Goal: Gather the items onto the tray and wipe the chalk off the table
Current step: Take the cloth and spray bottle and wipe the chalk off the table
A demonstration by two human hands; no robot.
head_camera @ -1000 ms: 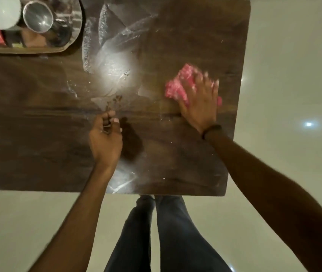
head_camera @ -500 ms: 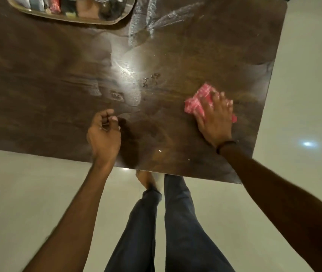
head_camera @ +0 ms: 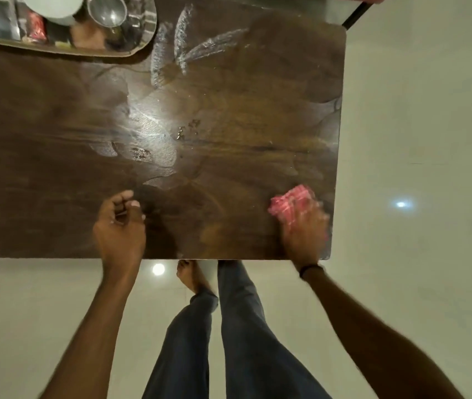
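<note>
My right hand (head_camera: pixel 305 228) presses a crumpled pink cloth (head_camera: pixel 291 198) flat onto the dark wooden table (head_camera: pixel 243 110), close to its near right corner; the hand is motion-blurred. White chalk smears (head_camera: pixel 194 53) remain at the far middle of the table, with fainter wiped streaks (head_camera: pixel 148 133) in the centre. My left hand (head_camera: pixel 119 228) rests near the front edge with fingers curled, holding nothing that I can see. A shiny metal tray (head_camera: pixel 140 46) at the far left holds a white bowl (head_camera: pixel 53 5), a steel cup (head_camera: pixel 108 10) and a red packet (head_camera: pixel 36 25).
The table's right edge and front edge are close to both hands. Beyond them lies pale tiled floor (head_camera: pixel 416 125). My legs (head_camera: pixel 214 326) in dark trousers stand just before the front edge. A dark leg of some furniture (head_camera: pixel 355 14) shows at the top right.
My right hand has dragged the pink cloth toward me and to the right, down to the near right corner. The left hand has kept its place near the front edge.
</note>
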